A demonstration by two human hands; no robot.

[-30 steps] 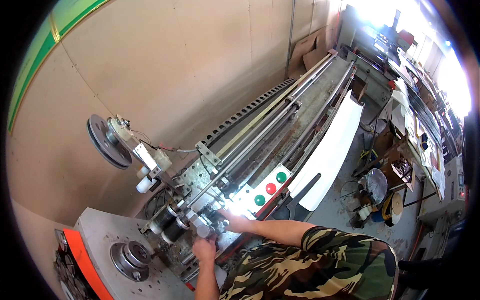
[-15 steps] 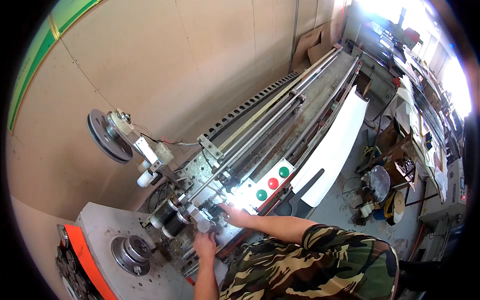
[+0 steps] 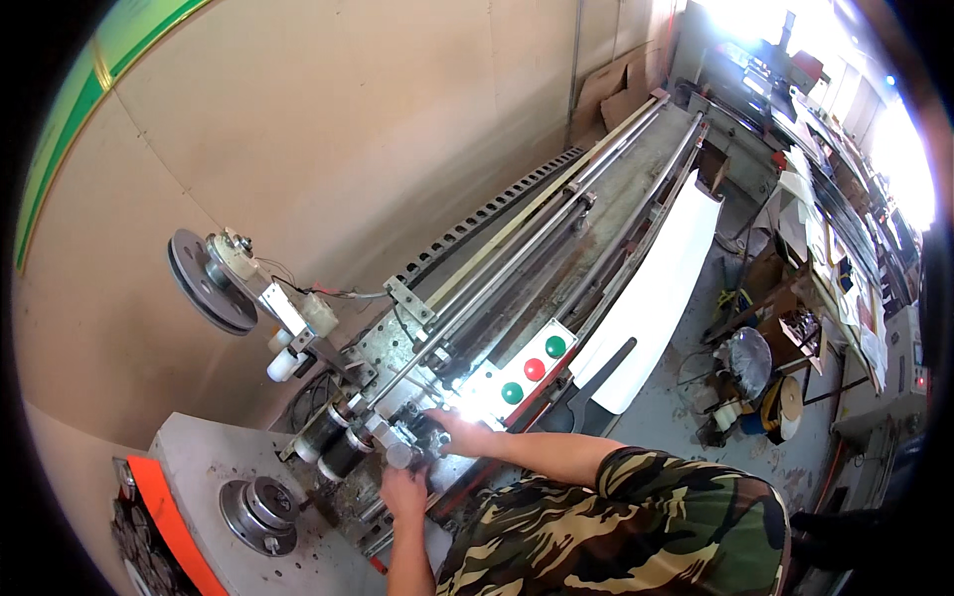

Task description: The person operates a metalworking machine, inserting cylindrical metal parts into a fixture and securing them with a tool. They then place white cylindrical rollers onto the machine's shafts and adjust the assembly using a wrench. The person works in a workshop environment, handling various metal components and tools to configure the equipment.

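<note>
A long metal machine bed (image 3: 596, 228) with parallel rods runs from the lower left to the upper right. At its near end sits a small carriage with dark cylinders (image 3: 343, 447). My left hand (image 3: 405, 489) reaches up to a grey metal part on that carriage and touches it. My right hand (image 3: 459, 429) rests with fingers on the same spot from the right, just left of a white control panel (image 3: 522, 375) with two green buttons and one red button. Glare hides the fingertips of the right hand.
A grey housing with a round chuck (image 3: 260, 512) and an orange edge lies at lower left. A pulley wheel (image 3: 204, 280) on an arm stands out by the beige wall. A white panel (image 3: 661, 293) leans along the bed. Cluttered benches and boxes fill the right side.
The view has shifted slightly. Both hands stay at the carriage; the right hand has edged a little toward the left hand.
</note>
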